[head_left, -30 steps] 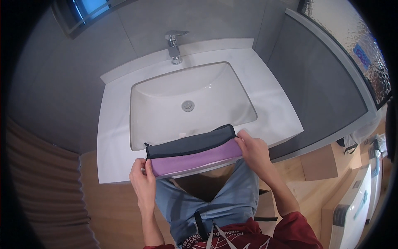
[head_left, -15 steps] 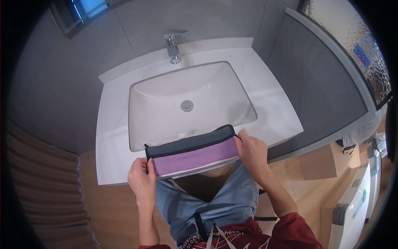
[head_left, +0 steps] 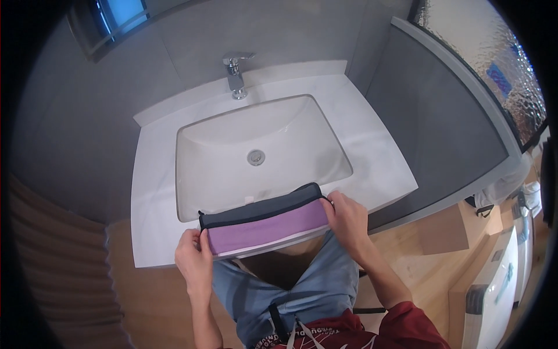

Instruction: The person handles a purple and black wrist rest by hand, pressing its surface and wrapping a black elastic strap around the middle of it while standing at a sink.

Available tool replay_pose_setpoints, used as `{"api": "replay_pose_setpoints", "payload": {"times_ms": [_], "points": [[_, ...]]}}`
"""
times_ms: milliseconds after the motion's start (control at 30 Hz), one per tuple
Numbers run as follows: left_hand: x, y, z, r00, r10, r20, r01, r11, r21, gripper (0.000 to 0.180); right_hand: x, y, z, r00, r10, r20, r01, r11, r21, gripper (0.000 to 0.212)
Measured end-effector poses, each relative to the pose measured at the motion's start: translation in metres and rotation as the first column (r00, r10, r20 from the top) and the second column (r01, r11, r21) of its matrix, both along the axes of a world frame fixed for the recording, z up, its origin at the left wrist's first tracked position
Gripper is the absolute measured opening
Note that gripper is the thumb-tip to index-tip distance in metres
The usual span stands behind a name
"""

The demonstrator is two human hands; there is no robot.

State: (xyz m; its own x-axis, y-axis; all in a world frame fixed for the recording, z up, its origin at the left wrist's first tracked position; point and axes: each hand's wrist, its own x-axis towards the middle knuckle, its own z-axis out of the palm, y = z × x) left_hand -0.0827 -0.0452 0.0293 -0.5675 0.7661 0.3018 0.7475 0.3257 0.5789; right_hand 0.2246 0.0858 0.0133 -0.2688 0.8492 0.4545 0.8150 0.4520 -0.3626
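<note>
Both hands pinch a long purple-and-dark-grey fabric pouch (head_left: 266,221) at the white sink desk's (head_left: 152,232) 6 o'clock edge: left hand (head_left: 195,264) fingers closed on its 9 o'clock end, right hand (head_left: 347,218) gripping the 3 o'clock end. Best to keep it taut and level, I judge.

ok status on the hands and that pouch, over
Left hand pinching the pouch's left end, right hand gripping its right end. Purple-and-grey pouch flat on the sink's front rim. Nothing in the way.

Even soft light, sharp centre; glare on textured glass (head_left: 494,64) at 2 o'clock; fisheye bending, black vignette at rim.
</note>
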Motion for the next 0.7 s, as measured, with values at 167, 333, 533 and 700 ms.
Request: {"api": "replay_pose_setpoints", "payload": {"times_ms": [167,333,533,700], "points": [[0.0,0.006,-0.006,0.999,0.014,0.042,-0.013,1.0,-0.019,0.021,-0.003,0.003,0.005,0.999,-0.028,-0.024,0.027,0.997,-0.066,0.022],[0.004,0.001,-0.024,0.987,0.094,-0.134,-0.098,0.995,-0.026,0.032,-0.009,-0.008,-0.009,0.986,-0.166,0.023,0.167,0.963,-0.21,0.027],[0.019,-0.011,0.02,0.995,0.018,-0.102,-0.05,0.943,-0.328,0.068,-0.027,-0.008,0.014,0.977,-0.205,0.055,0.208,0.878,-0.432,0.017],[0.007,-0.001,0.003,0.997,-0.083,0.011,0.083,0.963,-0.258,0.069,-0.028,-0.009,0.006,0.971,-0.236,-0.044,0.196,0.885,-0.423,0.036]]}}
